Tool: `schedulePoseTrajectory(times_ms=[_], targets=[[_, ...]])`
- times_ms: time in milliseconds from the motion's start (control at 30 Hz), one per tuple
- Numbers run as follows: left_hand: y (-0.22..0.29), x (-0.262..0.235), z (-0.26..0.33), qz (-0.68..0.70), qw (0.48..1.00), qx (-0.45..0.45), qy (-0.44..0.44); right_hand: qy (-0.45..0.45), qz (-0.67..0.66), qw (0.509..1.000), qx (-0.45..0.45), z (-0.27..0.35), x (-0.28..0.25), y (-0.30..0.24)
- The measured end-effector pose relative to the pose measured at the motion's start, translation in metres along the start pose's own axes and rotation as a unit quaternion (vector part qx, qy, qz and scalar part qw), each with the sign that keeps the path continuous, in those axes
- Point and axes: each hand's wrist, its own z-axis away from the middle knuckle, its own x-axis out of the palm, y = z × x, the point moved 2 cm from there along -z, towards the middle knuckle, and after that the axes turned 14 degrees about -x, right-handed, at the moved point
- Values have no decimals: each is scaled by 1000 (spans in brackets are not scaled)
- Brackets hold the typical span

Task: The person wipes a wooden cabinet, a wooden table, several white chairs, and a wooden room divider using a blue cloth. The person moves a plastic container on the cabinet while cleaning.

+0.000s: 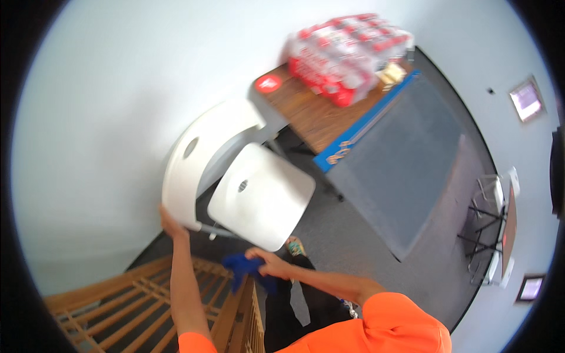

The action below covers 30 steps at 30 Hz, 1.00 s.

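Observation:
A white plastic folding chair stands against the wall, its curved backrest on the left and its seat folded down. My left hand grips the near lower end of the backrest, its fingers partly hidden behind the edge. In my right hand is a bunched blue cloth, closed in the fingers and hanging down a little blurred. This cloth is just short of the near edge of the chair's seat, above a slatted wooden rack.
Beyond the chair, a brown wooden table bears shrink-wrapped packs of bottles and a round red sticker. A dark grey board with a blue edge stands beside it. Another table with white chairs is at the far right.

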Motion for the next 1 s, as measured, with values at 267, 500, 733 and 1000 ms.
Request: schedulePoseTrajectory(times_ms=[267,500,733,1000], targets=[[-126,-105,114,-189,958,-216,-4,401,-272,819,307,307,-57,5],[-309,-129,366,-615,703,-214,-287,506,-408,719,245,429,-106,-44],[-383,8,534,-643,537,44,-544,552,-423,704,142,608,-216,-60],[-297,328,891,-382,535,-67,-751,683,-433,582,-87,800,-299,-136]])
